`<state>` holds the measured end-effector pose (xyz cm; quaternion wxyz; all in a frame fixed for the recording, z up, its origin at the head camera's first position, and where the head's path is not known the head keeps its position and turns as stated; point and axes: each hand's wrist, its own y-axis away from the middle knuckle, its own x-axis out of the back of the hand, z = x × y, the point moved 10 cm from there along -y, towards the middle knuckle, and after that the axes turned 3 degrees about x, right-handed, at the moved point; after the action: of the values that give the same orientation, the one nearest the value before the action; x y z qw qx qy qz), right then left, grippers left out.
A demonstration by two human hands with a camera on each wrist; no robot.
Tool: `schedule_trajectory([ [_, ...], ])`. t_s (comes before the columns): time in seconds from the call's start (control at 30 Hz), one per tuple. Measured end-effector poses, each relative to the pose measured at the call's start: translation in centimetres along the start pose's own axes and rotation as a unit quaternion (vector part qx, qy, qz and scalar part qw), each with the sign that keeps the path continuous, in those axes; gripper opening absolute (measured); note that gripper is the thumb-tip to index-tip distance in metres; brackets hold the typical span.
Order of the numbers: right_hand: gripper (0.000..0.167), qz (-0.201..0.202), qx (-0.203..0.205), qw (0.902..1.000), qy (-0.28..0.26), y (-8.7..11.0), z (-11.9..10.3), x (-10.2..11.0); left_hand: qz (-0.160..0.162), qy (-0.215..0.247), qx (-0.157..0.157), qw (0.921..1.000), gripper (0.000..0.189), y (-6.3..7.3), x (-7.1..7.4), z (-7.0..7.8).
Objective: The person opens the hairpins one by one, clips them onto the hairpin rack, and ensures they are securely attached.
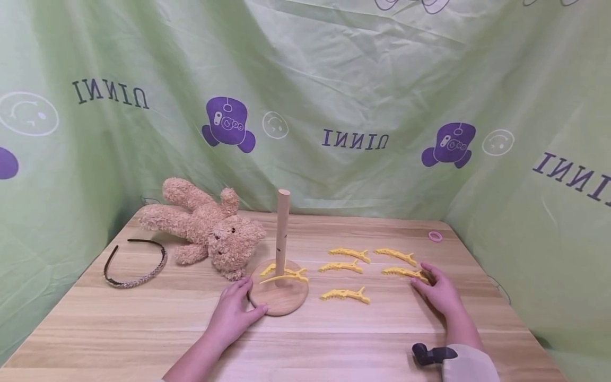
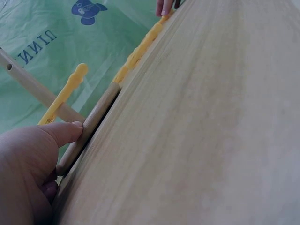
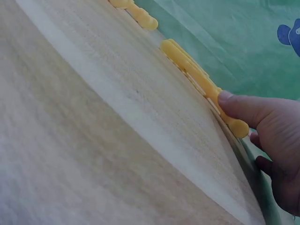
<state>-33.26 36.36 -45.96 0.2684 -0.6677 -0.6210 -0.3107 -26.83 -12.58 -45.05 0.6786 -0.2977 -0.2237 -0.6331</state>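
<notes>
My left hand [image 1: 231,313] holds the round wooden base [image 1: 288,303] of an upright post [image 1: 282,228] by its left edge, the thumb on the rim at the front. Low on the post, yellow alligator hair clips [image 1: 286,277] stick out sideways above the base. Over on the right, my right hand [image 1: 441,292] pinches the tail end of another yellow hair clip [image 3: 190,68], its thumb on the clip in the right wrist view. That clip lies along the tabletop, toothed end pointing left. Several more yellow hair clips [image 1: 341,266] lie between the stand and my right hand.
A brown teddy bear [image 1: 205,223] lies on its side behind the stand, at the left. Nearer the table's left edge is a dark headband [image 1: 138,282]. A pink ring [image 1: 435,236] sits at the back right. Green printed cloth [image 1: 305,180] hangs behind and beside the table.
</notes>
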Motion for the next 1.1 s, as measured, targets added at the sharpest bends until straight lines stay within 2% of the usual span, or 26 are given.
schedule_trajectory([
  [0.27, 0.062, 0.004, 0.021, 0.9996, 0.020, 0.0, 0.1, -0.1, -0.001, 0.001, -0.001, 1.0000, 0.078, 0.1, 0.0, -0.2],
  [0.6, 0.061, 0.002, 0.029, 0.9988, 0.038, 0.4, -0.3, -0.2, -0.003, 0.000, 0.001, 1.0000, 0.078, 0.1, -0.2, -0.2],
  [0.87, 0.058, 0.004, 0.055, 0.9980, 0.032, 1.0, -2.0, -0.3, 0.000, -0.001, -0.003, 1.0000, 0.077, 0.1, 0.0, -0.1],
  [0.97, 0.055, 0.008, 0.060, 0.9981, 0.010, 1.3, -2.9, -0.4, 0.001, 0.000, -0.005, 1.0000, 0.076, 0.1, 0.0, 0.0],
  [1.1, 0.055, 0.001, 0.056, 0.9968, -0.057, 1.8, -4.2, -1.0, 0.001, 0.001, -0.006, 1.0000, 0.076, 0.0, 0.0, 0.0],
])
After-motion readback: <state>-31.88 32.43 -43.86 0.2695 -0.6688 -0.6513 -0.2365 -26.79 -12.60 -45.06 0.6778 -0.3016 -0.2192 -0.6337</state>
